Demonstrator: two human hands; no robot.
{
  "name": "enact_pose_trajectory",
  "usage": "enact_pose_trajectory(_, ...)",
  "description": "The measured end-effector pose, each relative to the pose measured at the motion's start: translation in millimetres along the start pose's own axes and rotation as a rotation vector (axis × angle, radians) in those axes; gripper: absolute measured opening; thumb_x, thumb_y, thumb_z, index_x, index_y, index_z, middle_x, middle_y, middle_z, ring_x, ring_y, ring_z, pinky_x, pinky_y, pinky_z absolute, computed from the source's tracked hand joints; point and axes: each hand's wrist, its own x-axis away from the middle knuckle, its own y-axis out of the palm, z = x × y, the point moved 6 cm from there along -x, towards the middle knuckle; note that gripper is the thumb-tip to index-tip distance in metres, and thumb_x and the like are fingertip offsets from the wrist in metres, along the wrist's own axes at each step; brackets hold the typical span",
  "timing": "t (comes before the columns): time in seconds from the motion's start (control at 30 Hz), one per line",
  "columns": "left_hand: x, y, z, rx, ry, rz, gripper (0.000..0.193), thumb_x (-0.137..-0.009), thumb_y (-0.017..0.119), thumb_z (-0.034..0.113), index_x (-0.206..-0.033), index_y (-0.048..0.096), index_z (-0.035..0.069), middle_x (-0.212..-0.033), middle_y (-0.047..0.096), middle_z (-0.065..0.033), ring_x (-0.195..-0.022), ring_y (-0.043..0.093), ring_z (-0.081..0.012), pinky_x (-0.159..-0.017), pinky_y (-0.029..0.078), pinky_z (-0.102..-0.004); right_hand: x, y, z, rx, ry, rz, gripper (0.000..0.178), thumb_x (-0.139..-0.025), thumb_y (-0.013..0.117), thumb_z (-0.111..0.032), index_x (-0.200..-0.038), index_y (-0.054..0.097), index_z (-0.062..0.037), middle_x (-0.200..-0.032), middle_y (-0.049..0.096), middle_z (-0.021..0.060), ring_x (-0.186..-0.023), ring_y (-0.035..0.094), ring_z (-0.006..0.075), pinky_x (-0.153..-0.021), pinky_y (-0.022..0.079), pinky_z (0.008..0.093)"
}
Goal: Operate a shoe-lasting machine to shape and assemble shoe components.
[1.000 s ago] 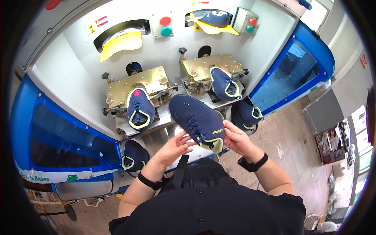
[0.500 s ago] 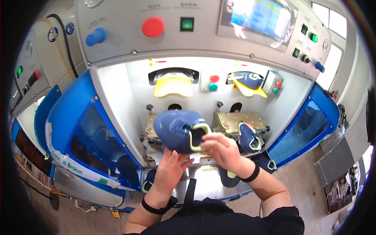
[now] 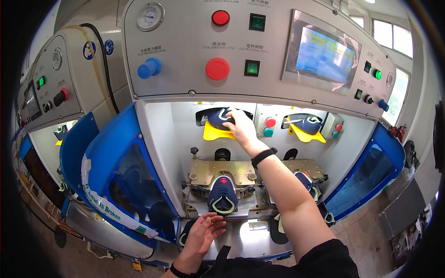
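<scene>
My right hand point(image 3: 239, 126) reaches into the lit cabinet, its fingers closed on a navy shoe upper point(image 3: 217, 118) that sits on the left yellow plate point(image 3: 218, 134) in a wall slot. Lower down, my left hand point(image 3: 205, 233) is open, palm turned up, fingers just below the heel of a second navy shoe point(image 3: 223, 195). That shoe has pale green collar trim and a red light mark near its toe, and rests against the left brass-coloured clamp point(image 3: 218, 168). My right forearm partly hides a third navy shoe point(image 3: 304, 180) at the right clamp.
Another navy upper point(image 3: 309, 124) sits on the right yellow plate point(image 3: 307, 136). Small button boxes point(image 3: 267, 121) are beside the slots. Blue side guards point(image 3: 139, 185) flank the opening. Above is a control panel point(image 3: 185, 51) with a screen. More shoes lie along the metal ledge point(image 3: 250, 238).
Both hands held a navy upper in front of me; now they are apart. My right hand has moved up to the left slot, where a navy upper now covers the plate. The view has shifted upward.
</scene>
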Motion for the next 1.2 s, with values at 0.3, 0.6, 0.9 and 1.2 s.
enact_pose_trajectory(0.3, 6, -28, -4, -0.028, -0.053, 0.042, 0.029, -0.098, 0.055, 0.027, -0.117, 0.052, 0.007, -0.111, 0.062, -0.0139, -0.103, 0.062, -0.0293, -0.087, 0.052, -0.0449, 107, -51, -3, 0.194, 0.324, 0.2, 0.024, -0.083, 0.064, -0.014, -0.101, 0.051, -0.0048, -0.14, 0.039, 0.0256, -0.109, 0.057, 0.0359, -0.078, 0.052, 0.0409)
enact_pose_trajectory(0.6, -30, 18, -53, -0.114, -0.297, -0.189, 0.027, -0.098, 0.052, 0.026, -0.118, 0.054, 0.008, -0.109, 0.061, -0.0118, -0.099, 0.062, -0.0274, -0.084, 0.053, -0.0411, 149, -80, 18, 0.371, 0.272, -0.244, 0.026, -0.074, 0.069, -0.016, -0.095, 0.058, -0.0043, -0.15, 0.033, 0.0213, -0.097, 0.06, 0.0329, -0.085, 0.049, 0.0434)
enact_pose_trajectory(0.9, -57, 24, -128, -0.186, -0.598, -0.162, 0.024, -0.1, 0.048, 0.031, -0.107, 0.058, 0.01, -0.093, 0.063, -0.005, -0.084, 0.062, -0.0199, -0.072, 0.053, -0.0344, 426, -156, -60, 0.145, 0.417, -0.574, 0.018, -0.083, 0.064, -0.023, -0.077, 0.056, -0.008, -0.075, 0.054, 0.0077, -0.068, 0.06, 0.0283, -0.058, 0.049, 0.0389)
enact_pose_trajectory(1.2, -101, -13, -246, -0.34, -0.807, 0.028, 0.029, -0.095, 0.057, 0.025, -0.115, 0.055, 0.005, -0.105, 0.061, -0.0109, -0.095, 0.061, -0.0253, -0.077, 0.052, -0.0377, 518, -284, -24, 0.302, 1.012, -0.417, 0.016, -0.086, 0.062, -0.023, -0.085, 0.063, -0.0071, -0.082, 0.062, 0.0086, -0.075, 0.063, 0.0303, -0.063, 0.051, 0.0394)
